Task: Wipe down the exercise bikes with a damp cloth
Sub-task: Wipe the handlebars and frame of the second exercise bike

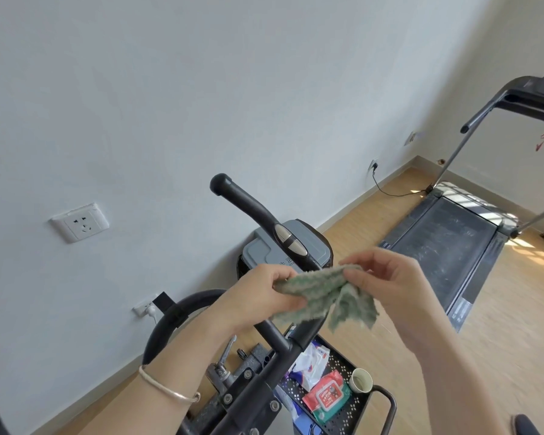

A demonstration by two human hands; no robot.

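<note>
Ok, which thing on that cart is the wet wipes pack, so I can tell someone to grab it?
Look below the exercise bike frame to the black perforated cart tray on the wooden floor. The wet wipes pack lies flat in the middle of it, between a crumpled white packet and a paper cup. It is the only red and green item, with a red flip lid.

We find no text we can read: the print on the red wipes pack (pixel 326 396) and the grey bin lid (pixel 283 246) is too blurred.
</note>
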